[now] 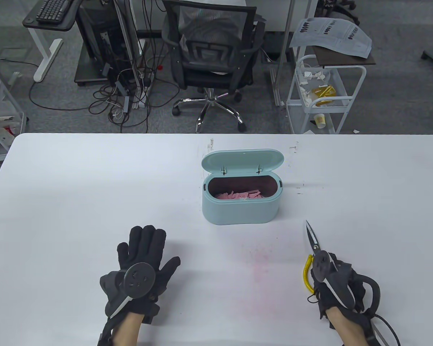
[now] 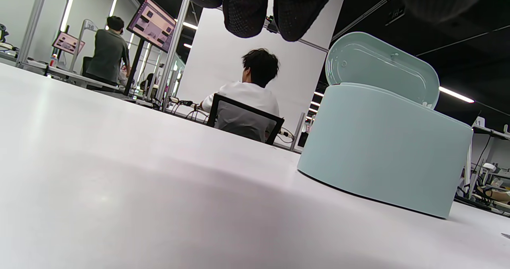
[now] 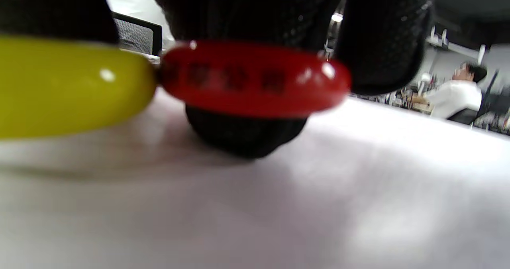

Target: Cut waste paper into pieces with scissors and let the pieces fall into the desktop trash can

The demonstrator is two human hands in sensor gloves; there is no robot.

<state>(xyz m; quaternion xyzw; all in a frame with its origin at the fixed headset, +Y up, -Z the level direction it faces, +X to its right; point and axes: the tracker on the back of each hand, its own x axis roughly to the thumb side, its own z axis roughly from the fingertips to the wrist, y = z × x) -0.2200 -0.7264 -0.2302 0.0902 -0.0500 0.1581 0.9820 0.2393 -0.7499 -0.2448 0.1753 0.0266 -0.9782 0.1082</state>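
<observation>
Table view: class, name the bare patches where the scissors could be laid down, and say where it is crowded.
Free: the wide stretch left of the trash can, beyond the left hand; the strip between both hands; the right end past the can. Crowded: around the right hand gripping the scissors.

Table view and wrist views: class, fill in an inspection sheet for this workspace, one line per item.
Surface: white table, faint pink dust smear near the front.
Job's things: mint-green oval plastic trash can, lid open, pink paper pieces inside; yellow-handled steel scissors, blades closed.
Clutter: nothing seen on the table.
Grippers: left hand flat on the table, holding nothing; right hand grips the scissors.
Cables: black lead at the right wrist; tangle on the floor.
Surroundings: black mesh office chair, white wire trolley.
</observation>
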